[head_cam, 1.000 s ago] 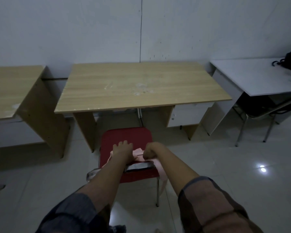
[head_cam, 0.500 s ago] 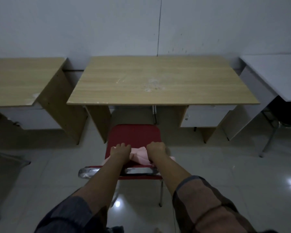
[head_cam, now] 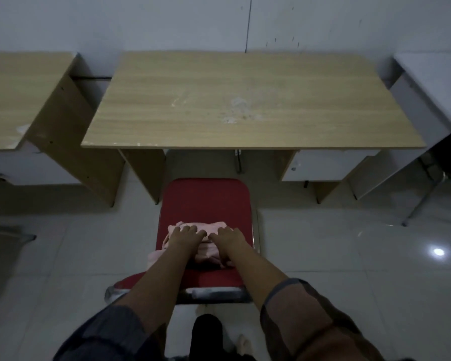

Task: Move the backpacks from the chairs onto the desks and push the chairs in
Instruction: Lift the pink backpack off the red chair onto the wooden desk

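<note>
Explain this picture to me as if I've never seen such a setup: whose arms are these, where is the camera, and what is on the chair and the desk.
There is no machine here. A person wears a wide-angle camera on the head, looking forward and down, so the two bare arms reaching in from the bottom are their own. The left hand and right hand rest side by side on a pink backpack, which lies on the seat of a red chair. The fingers lie spread over the fabric; whether they have gripped it yet cannot be told. The chair stands in front of a wooden desk, not pushed under it. The desk top holds nothing, only pale scuff marks. Parts of other desks show on both sides.
</note>
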